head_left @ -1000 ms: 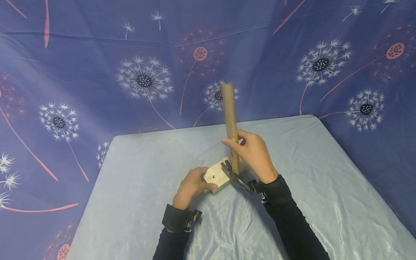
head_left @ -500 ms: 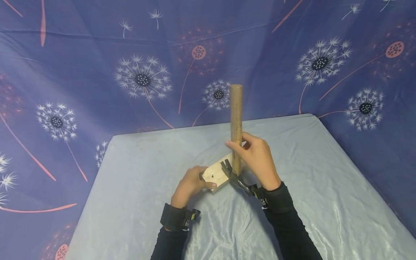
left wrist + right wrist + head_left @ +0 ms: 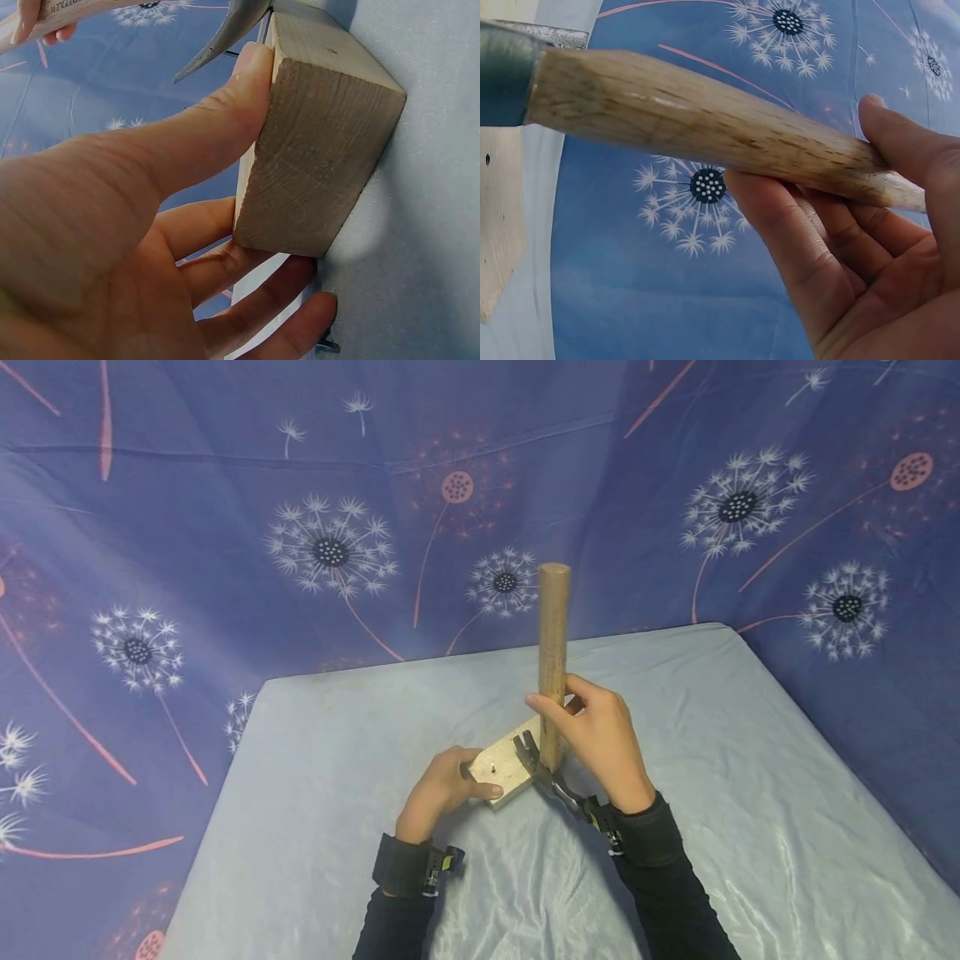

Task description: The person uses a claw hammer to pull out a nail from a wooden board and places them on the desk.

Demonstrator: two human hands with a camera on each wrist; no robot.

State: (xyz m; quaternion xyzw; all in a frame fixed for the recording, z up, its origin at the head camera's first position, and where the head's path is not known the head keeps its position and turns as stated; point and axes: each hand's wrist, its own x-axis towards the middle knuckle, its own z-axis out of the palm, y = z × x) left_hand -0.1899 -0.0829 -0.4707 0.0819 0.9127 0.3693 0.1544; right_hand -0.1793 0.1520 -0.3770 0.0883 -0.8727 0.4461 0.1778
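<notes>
My left hand [image 3: 441, 787] grips the near-left end of a pale wooden block [image 3: 510, 768] lying on the cloth. In the left wrist view, the thumb presses one face of the block [image 3: 322, 157] and the fingers reach round another side. A small dark nail [image 3: 492, 767] sticks out of the block's upper face. My right hand [image 3: 603, 739] holds a claw hammer [image 3: 553, 635] by its wooden handle, thumb on one side and fingers on the other. The handle stands nearly upright, head down, with the claw over the block and pointing toward the nail. Whether claw and block touch, I cannot tell.
A light blue satiny cloth [image 3: 337, 735] covers the table. Behind and at the sides hangs a blue-purple dandelion-print curtain [image 3: 420, 568]. Both wrists carry black straps with small cameras.
The hammer handle has swung from a slight leftward lean to nearly upright, its top moving right. My right hand has shifted slightly right and nearer. Left hand and block have stayed about the same.
</notes>
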